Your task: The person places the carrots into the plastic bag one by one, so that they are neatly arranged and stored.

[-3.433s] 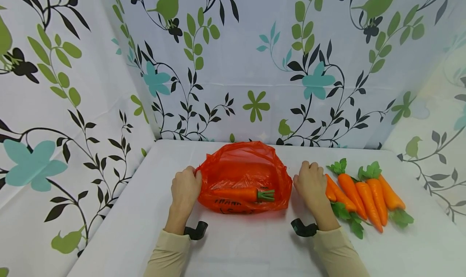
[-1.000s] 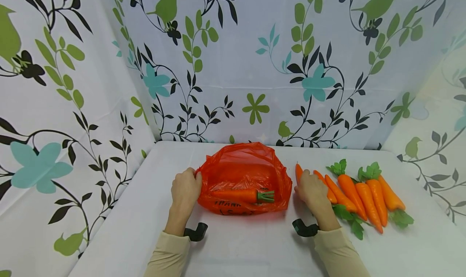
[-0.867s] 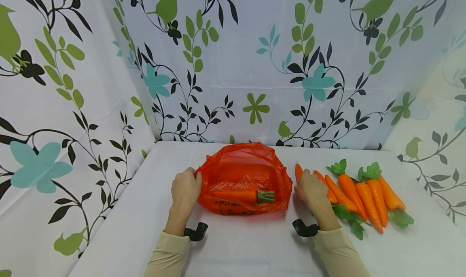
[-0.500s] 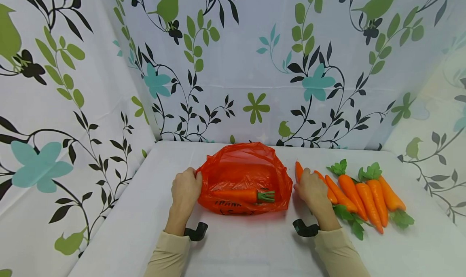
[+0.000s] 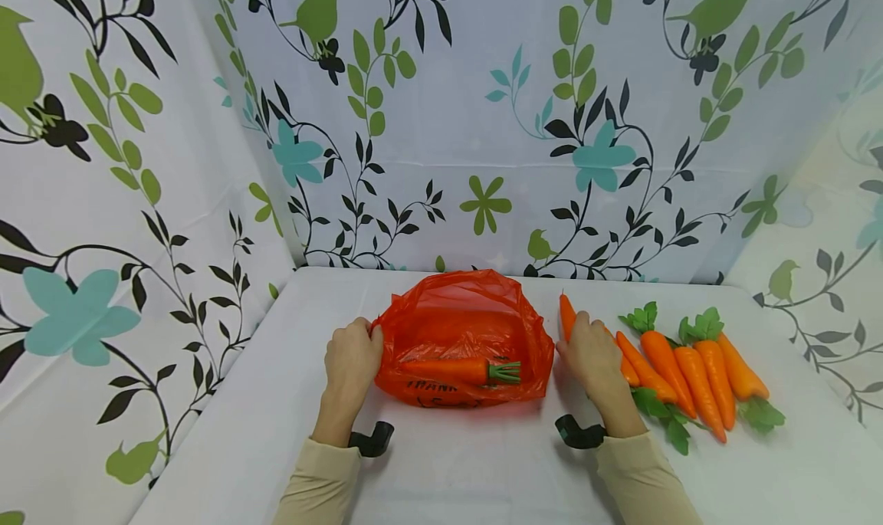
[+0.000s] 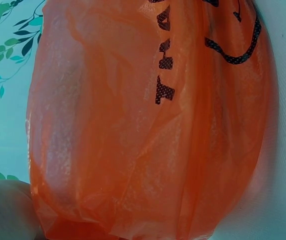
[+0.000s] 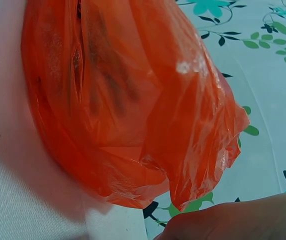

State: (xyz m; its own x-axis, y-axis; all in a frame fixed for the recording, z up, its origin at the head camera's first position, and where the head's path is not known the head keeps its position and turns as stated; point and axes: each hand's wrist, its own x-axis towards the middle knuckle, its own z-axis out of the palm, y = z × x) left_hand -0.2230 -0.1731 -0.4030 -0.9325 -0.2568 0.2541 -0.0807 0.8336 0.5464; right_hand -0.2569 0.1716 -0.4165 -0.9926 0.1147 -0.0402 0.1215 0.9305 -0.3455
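Observation:
An orange-red plastic bag (image 5: 476,295) with black lettering lies on the white table, its mouth spread toward me. Inside it rests one carrot (image 5: 444,369) with a short green stem, pointing left. My left hand (image 5: 352,360) pinches the bag's left rim; the fingertips are partly hidden by the plastic. To the right of the bag, my right hand (image 5: 592,356) grips a second carrot (image 5: 566,313), whose tip sticks out beyond the fingers while its other end is hidden under the hand. In the right wrist view, the bag (image 7: 133,115) hides most of the scene.
Several carrots (image 5: 697,379) with green leaves lie in a group at the right of the table (image 5: 469,471). Black wrist mounts (image 5: 372,438) sit by both wrists. A leaf-patterned curtain (image 5: 441,126) stands behind and at the sides.
A carrot has come into sight in my right hand since the earliest frame, and its tip has slid a little farther out, away from me. The left hand and bag stay nearly still.

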